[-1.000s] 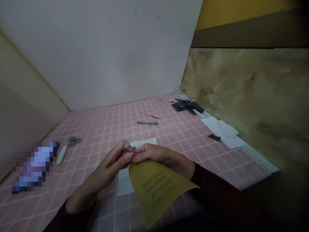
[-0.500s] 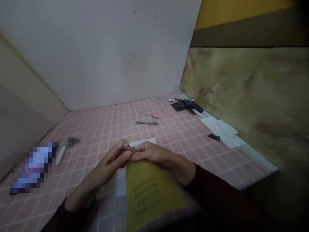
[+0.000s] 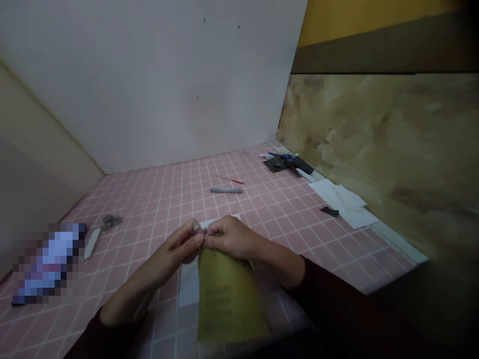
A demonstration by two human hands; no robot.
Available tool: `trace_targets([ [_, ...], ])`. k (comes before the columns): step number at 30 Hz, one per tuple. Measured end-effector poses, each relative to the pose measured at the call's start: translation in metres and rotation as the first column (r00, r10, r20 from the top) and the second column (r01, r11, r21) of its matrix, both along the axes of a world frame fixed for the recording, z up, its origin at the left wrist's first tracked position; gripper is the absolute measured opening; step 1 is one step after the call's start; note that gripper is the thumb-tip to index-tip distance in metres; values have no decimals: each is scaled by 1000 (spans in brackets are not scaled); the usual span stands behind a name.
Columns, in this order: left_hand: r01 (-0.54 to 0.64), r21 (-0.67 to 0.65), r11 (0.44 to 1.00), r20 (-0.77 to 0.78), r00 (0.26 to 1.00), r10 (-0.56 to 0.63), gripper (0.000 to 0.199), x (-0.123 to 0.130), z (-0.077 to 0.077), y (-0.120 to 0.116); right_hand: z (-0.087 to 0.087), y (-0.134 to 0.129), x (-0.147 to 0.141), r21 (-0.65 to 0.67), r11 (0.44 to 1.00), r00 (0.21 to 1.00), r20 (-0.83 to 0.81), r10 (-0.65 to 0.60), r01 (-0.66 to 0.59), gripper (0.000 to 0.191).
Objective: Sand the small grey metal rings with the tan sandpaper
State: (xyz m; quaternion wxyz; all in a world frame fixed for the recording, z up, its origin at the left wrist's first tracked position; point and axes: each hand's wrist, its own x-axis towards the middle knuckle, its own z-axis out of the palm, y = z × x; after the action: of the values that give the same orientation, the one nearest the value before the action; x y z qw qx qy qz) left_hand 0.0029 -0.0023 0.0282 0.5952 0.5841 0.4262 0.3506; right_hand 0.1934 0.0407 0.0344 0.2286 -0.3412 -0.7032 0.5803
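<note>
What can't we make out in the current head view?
Print on yellow sheet: head view, blurred.
Sheet's gripped part: head view, hidden by left hand and right hand.
Full outline of white paper: head view, covered by sheet and hands.
Pixelated object: head view, masked by pixelation.

The single view looks from the person's head, forward and down over the pink-gridded desk [image 3: 164, 192], with both hands [image 3: 179, 249] [image 3: 235, 239] near (low in the frame) and the pale wall [image 3: 157, 85] far.

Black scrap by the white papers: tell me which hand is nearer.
Right. The right hand is left of the black scrap; the left hand is farther left still.
</note>
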Motion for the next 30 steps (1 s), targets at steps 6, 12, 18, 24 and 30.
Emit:
trace_targets([
  [6, -40, 113, 993, -23, 999, 42, 24, 0, 3, -5, 4, -1, 2, -264, 957, 990, -103, 94, -119, 18],
  [12, 4, -1, 1000, 10, 1000, -4, 26, -3, -3, -1, 0, 2, 2, -138, 988, 996, -60, 62, -70, 22],
  [18, -38, 40, 998, 14, 999, 37, 26, -2, -1, -2, 2, 0, 1, -82, 995, 997, -56, 56, -60, 20],
  [24, -9, -1, 1000, 54, 999, 9, 26, 0, 0, -2, 2, 1, 2, -154, 983, 994, -70, 89, -99, 25],
  [30, -46, -11, 999, 73, 996, 47, 26, -1, -4, 0, 3, 1, -2, -15, 999, 1000, 3, -30, 30, 25],
])
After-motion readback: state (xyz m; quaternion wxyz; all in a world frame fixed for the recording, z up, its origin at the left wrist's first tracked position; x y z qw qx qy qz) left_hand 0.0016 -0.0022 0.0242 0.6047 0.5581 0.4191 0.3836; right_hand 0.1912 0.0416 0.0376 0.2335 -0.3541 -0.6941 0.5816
